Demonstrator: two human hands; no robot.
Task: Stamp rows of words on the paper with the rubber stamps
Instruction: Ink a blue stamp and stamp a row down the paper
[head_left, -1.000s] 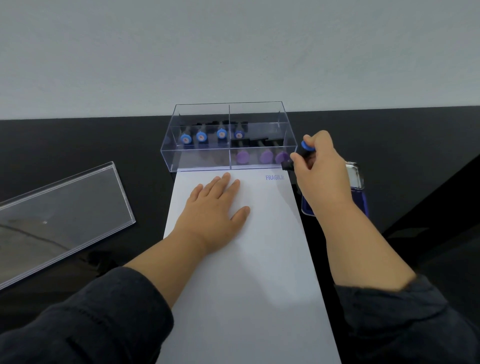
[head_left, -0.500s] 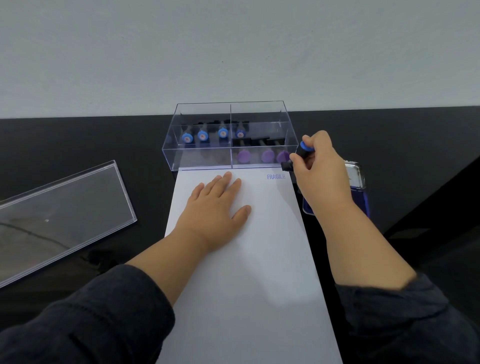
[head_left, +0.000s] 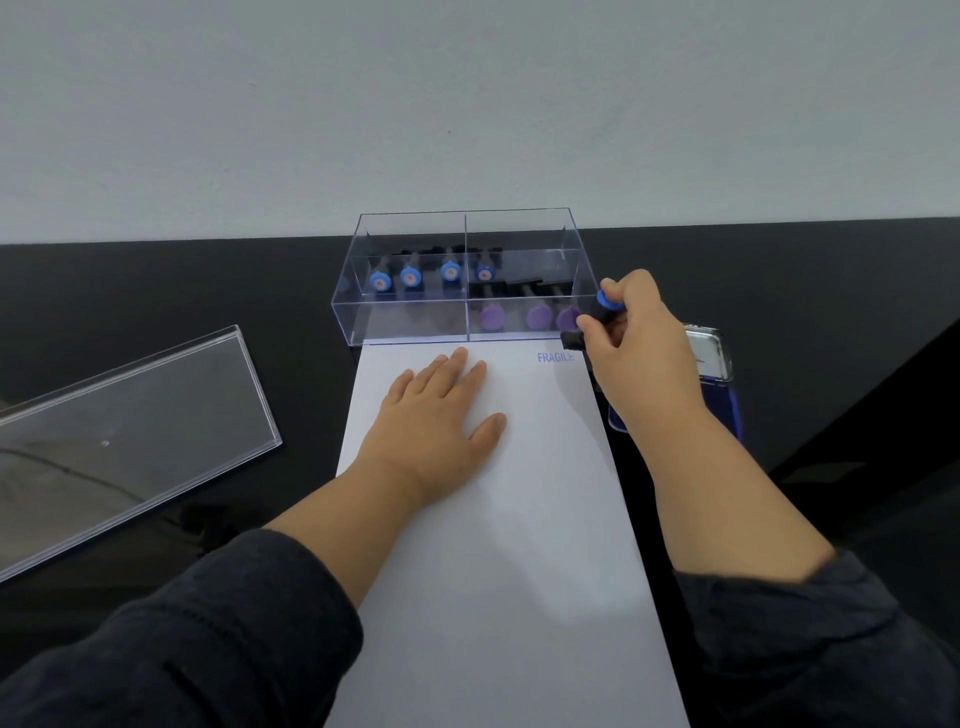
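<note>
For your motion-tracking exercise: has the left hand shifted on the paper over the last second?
No. The left hand lies flat on the paper, its fingertips the same short way below the clear box as before.

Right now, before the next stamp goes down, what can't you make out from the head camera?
- Face of the stamp in the right hand: hidden by the fingers.
- Ink pad: mostly behind the right wrist.
- Labels on the blue stamps in the clear box: too small.
- Paper: near edge cut off.
</note>
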